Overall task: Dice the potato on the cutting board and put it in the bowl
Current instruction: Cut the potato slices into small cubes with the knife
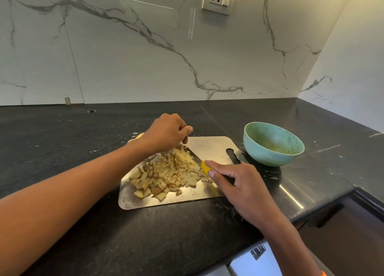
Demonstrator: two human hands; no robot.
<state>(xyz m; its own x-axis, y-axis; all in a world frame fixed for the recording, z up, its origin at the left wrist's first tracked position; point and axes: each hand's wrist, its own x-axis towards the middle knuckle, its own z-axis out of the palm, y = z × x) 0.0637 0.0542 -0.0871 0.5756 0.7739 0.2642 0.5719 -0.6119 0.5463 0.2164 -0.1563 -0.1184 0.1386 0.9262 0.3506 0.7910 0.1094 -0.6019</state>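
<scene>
Nearly All Chopped Up

Right now the black stone worktop [166, 244] runs up to a white marble wall [145, 57]. A shiny metal cutting board [209, 145] lies near the worktop's back right corner. A round green bowl [273, 143] sits just beside the board's right edge. A pile of small diced potato pieces [166, 176] covers the middle of the board. The left hand [166, 133] has curled fingers pressing down on uncut potato at the board's back edge. The right hand [236, 184] grips a yellow-handled knife [204, 166], its blade lying along the pile's right side.
</scene>
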